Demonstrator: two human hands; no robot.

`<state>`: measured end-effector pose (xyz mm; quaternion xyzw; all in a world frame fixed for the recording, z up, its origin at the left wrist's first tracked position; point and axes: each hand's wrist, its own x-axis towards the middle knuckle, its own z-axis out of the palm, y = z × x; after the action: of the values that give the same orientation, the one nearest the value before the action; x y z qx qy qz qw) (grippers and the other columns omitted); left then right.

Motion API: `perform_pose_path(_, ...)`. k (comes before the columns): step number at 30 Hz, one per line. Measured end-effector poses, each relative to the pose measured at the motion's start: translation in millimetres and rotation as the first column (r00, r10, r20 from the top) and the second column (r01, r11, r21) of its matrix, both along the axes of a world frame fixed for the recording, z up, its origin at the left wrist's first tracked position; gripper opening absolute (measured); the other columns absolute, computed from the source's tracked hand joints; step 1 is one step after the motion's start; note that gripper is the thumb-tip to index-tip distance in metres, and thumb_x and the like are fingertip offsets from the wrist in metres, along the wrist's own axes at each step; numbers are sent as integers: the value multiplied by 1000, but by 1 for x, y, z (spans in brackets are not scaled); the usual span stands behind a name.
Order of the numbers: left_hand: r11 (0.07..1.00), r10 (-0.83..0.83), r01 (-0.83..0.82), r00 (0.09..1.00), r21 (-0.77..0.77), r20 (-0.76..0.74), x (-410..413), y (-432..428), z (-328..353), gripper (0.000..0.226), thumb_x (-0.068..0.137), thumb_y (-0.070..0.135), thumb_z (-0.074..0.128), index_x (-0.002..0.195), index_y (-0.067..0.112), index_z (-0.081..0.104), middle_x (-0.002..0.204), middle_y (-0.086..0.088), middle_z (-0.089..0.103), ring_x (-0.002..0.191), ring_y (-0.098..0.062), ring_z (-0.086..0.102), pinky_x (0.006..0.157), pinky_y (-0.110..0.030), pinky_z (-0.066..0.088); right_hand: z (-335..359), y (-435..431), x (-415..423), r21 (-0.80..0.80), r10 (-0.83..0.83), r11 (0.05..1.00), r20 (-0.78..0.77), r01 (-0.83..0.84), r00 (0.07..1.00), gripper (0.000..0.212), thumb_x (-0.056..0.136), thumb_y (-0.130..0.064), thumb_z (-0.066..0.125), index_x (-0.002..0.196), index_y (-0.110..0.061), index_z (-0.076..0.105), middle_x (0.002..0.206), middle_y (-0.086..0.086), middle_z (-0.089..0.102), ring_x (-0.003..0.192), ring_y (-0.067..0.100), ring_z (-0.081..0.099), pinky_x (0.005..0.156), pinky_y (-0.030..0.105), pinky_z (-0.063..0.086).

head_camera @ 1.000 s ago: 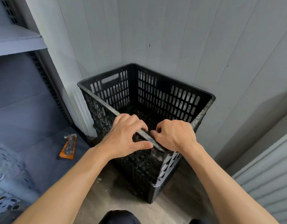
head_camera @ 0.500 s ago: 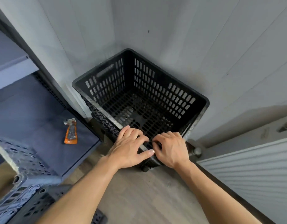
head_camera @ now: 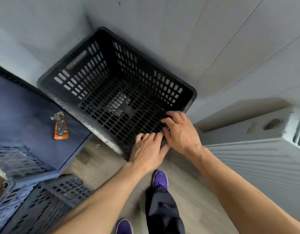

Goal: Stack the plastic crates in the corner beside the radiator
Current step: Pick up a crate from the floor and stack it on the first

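Note:
A black slotted plastic crate [head_camera: 98, 68] sits low in the corner between two grey panelled walls, open side up. My left hand [head_camera: 148, 149] lies over the crate's near corner rim with its fingers curled on the edge. My right hand [head_camera: 179, 130] grips the same near corner from the right, fingers hooked over the rim into the crate. A white radiator [head_camera: 257, 159] runs along the wall just right of the crate.
A blue shelf board [head_camera: 27, 112] at the left carries an orange packet [head_camera: 61, 128]. Grey-blue crates [head_camera: 36, 205] stand at the lower left. My purple shoes [head_camera: 160, 179] are on the wooden floor close behind the crate.
The crate has gone down from waist height to the floor in the corner, both hands still on its near corner. The view now looks steeply down, showing radiator and shoes.

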<state>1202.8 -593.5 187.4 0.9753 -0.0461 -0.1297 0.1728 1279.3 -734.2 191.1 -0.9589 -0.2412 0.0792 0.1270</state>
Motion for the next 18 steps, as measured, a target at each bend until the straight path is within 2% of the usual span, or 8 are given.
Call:
perform_pose_path(3, 993, 95, -97, 995, -71, -25, 33, -36, -5, 50, 96, 50, 38, 131, 15, 45, 116, -6, 60, 106, -27, 58, 88, -42, 46, 6, -21, 45, -69, 12, 997, -79, -18, 997, 50, 89, -39, 55, 134, -17, 56, 149, 9, 42, 144, 31, 26, 120, 44, 19)
perform_pose_path(6, 966, 229, -240, 966, -92, -118, 54, -55, -15, 50, 97, 52, 37, 126, 12, 48, 111, -11, 59, 99, -30, 61, 75, -42, 50, 4, -31, 79, -131, 86, 985, -169, -109, 982, 53, 91, -51, 45, 136, -24, 55, 152, 4, 39, 148, 24, 16, 122, 41, 2)
perform_pose_path(10, 966, 259, -259, 966, 22, -7, 57, -59, -21, 47, 92, 56, 35, 103, 15, 56, 81, -2, 66, 60, -23, 66, 44, -31, 43, 0, -34, 89, -79, 175, 977, -226, -197, 958, 50, 92, -54, 30, 120, -33, 65, 141, -4, 48, 145, 24, 20, 121, 45, -4)
perform_pose_path(12, 963, 266, -267, 964, 43, 19, 56, -57, -20, 44, 93, 55, 36, 98, 17, 58, 75, 1, 67, 53, -21, 64, 42, -27, 38, -2, -35, 89, -61, 183, 978, -229, -201, 956, 52, 92, -55, 26, 120, -34, 65, 140, -5, 47, 144, 26, 20, 121, 46, -5)
perform_pose_path(18, 964, 266, -266, 964, 23, 12, 60, -57, -17, 46, 95, 54, 36, 103, 16, 60, 77, 1, 69, 56, -21, 65, 44, -28, 42, -2, -34, 92, -59, 178, 979, -242, -198, 954, 53, 92, -55, 26, 124, -34, 63, 139, -6, 46, 145, 26, 18, 120, 47, -5)
